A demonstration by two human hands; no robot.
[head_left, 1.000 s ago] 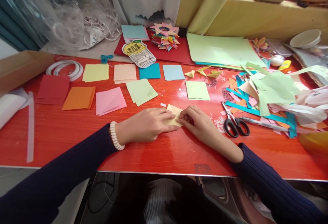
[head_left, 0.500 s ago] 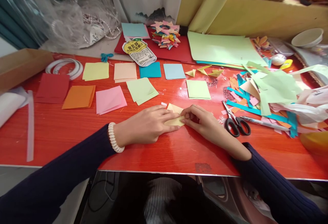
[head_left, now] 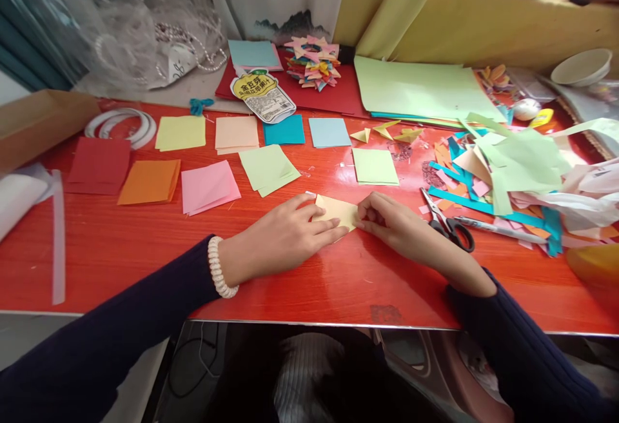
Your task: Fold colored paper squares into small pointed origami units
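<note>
A pale yellow piece of paper (head_left: 338,210) lies on the red table (head_left: 290,294) between my hands. My left hand (head_left: 285,233) rests over its left side, fingers spread and pressing it against the tabletop. At the paper's right corner, my right hand (head_left: 387,220) pinches the edge between thumb and fingertips. Behind them is a stack of light green squares (head_left: 375,167), with small folded yellow pieces (head_left: 385,130) farther back. The underside of the paper is hidden.
Scissors (head_left: 447,223) and a pen (head_left: 503,229) lie right of my right hand, beside heaped paper scraps (head_left: 522,158). Pink squares (head_left: 207,187) and orange squares (head_left: 149,182) are at the left. A folded paper ring stack (head_left: 313,62) stands at the back.
My right hand has moved to the right with the paper's corner, and more of the paper shows. My left hand's fingers have spread a little. My right forearm now covers part of the scissors' handles.
</note>
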